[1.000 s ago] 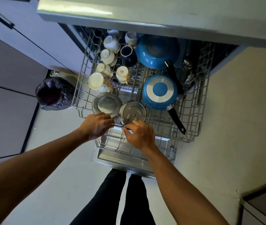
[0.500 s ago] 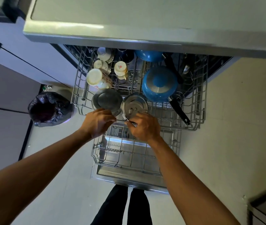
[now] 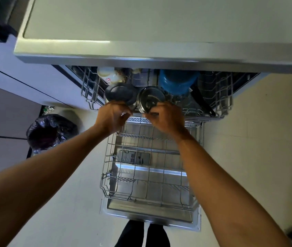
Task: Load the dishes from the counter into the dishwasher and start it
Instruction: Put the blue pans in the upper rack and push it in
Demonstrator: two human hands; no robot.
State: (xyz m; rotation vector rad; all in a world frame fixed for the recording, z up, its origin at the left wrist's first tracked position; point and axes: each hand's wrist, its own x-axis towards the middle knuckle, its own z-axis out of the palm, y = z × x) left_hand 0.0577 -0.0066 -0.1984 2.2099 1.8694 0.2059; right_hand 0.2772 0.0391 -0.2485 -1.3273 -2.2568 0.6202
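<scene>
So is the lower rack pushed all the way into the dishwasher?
No, the lower rack sits pulled out over the open door, well forward of the upper rack.

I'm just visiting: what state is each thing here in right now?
Steel dishwasher door: open, lying flat.
Lower wire dishwasher rack: out over the door.
Upper wire dishwasher rack: partly out, loaded.
Blue round pan: upside down in the upper rack.
Shiny round steel plate: on edge at that rack's front.
Left hand: grips the upper rack's front rail.
Right hand: grips the same rail.
Black-bagged rubbish bin: open.
</scene>
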